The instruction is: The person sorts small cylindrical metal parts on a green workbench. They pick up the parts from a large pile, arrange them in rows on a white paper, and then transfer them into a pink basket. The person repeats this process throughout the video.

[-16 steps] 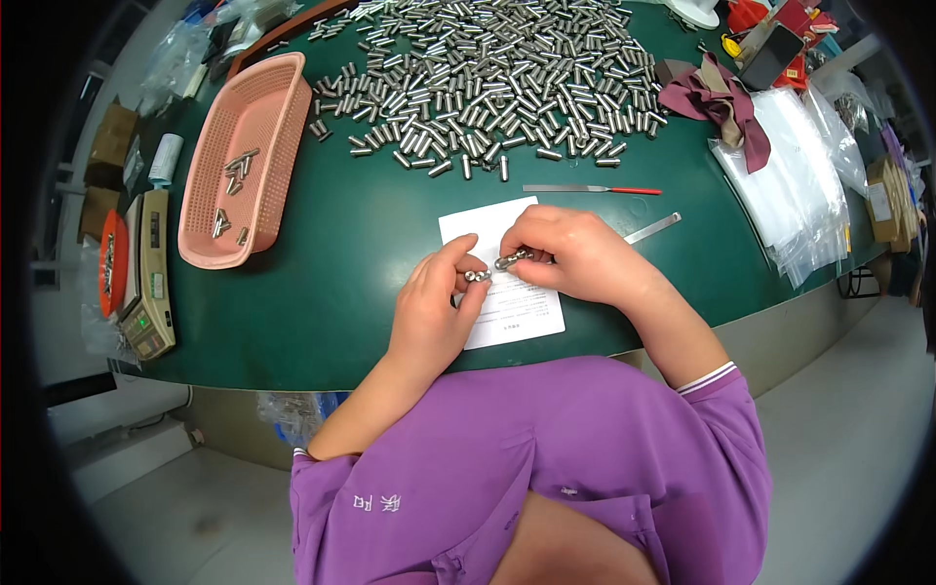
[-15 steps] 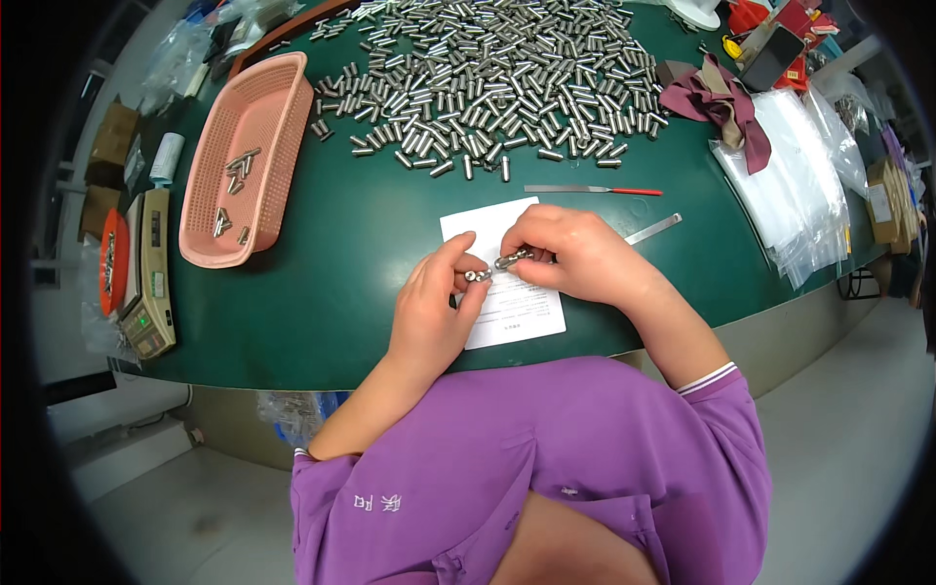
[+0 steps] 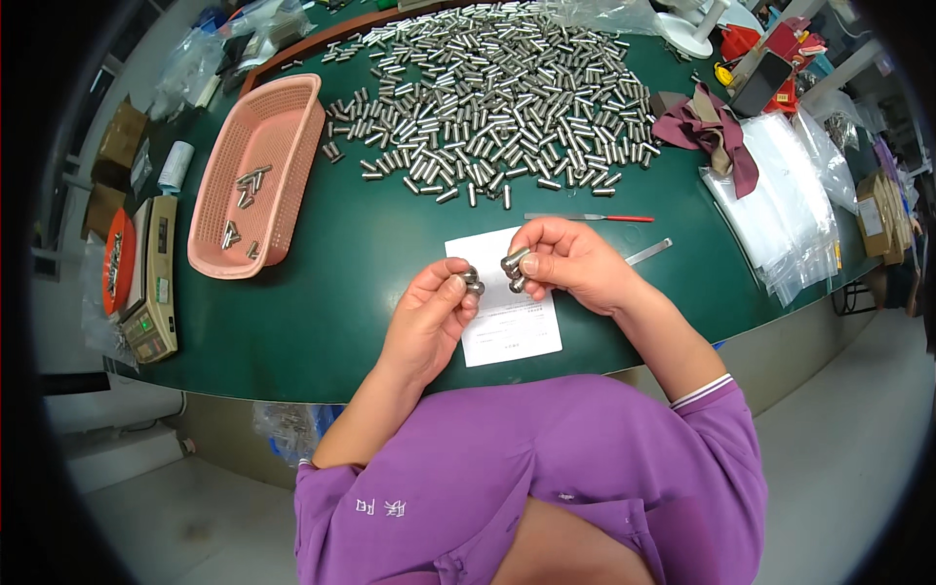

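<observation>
while both bare hands are raised close together over the green table (image 3: 331, 322), the head view shows the left hand (image 3: 426, 312) pinched narrow around a small cluster of shiny metal pins (image 3: 474, 282), held between thumb and fingers. just to the right of that grip, with a slim gap between, the right hand (image 3: 583, 268) clasps a second cluster (image 3: 516, 263) of the same pins, its thumb pressed on them; how many pins each hand holds is hard to tell. beneath the two grips lies a white printed sheet (image 3: 512, 341), partly covered by the right hand. beyond the right grip, away from the body, rests a slim file (image 3: 624, 218) with a red handle, and to the right of that hand a flat metal strip (image 3: 650, 252) slants outward. farther past both grips spreads a broad heap of loose pins (image 3: 507, 107). well to the left of the left grip stands a pink basket (image 3: 295, 185) with a few pins (image 3: 252, 185) inside, and beyond it a scale (image 3: 164, 268). well to the right of the right grip, a maroon cloth (image 3: 721, 141) lies partly over clear plastic bags (image 3: 792, 205).
</observation>
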`<action>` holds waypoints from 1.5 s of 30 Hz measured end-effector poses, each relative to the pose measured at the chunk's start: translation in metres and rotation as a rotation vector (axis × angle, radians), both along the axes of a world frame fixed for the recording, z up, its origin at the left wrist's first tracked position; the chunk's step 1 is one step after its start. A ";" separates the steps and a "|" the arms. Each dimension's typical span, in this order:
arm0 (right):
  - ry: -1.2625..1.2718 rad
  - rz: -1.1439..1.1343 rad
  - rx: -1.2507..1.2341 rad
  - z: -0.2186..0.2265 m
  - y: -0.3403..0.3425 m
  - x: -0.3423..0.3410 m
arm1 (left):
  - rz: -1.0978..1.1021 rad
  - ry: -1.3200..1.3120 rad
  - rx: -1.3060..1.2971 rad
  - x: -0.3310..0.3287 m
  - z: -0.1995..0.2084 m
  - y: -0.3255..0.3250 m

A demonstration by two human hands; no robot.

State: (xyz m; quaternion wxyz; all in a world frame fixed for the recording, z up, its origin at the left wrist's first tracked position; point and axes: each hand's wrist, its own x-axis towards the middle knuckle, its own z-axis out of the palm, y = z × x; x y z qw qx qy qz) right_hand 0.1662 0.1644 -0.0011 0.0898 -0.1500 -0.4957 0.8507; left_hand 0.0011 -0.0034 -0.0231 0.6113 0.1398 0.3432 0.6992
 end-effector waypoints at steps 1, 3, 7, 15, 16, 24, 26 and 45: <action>0.012 0.017 -0.093 -0.001 0.001 0.000 | -0.038 -0.226 0.028 0.000 0.000 0.003; 0.031 0.049 -0.277 -0.004 0.001 0.001 | -0.134 -0.366 0.062 0.004 0.001 0.008; 0.079 0.081 -0.352 -0.007 0.002 0.000 | -0.248 -0.495 0.087 0.013 0.003 0.015; 0.108 0.074 -0.285 -0.013 0.000 0.002 | -0.332 -0.523 0.113 0.016 0.007 0.014; 0.091 0.069 -0.243 -0.010 -0.001 0.002 | -0.317 -0.516 0.101 0.016 0.007 0.013; 0.136 -0.023 0.123 0.001 -0.008 0.004 | -0.255 -0.289 0.003 0.013 -0.005 0.011; 0.094 -0.037 0.517 0.003 -0.012 0.005 | -0.270 -0.317 -0.046 0.016 -0.005 0.010; -0.065 -0.261 0.501 -0.005 -0.004 -0.001 | 0.818 0.441 -0.331 -0.247 0.052 -0.048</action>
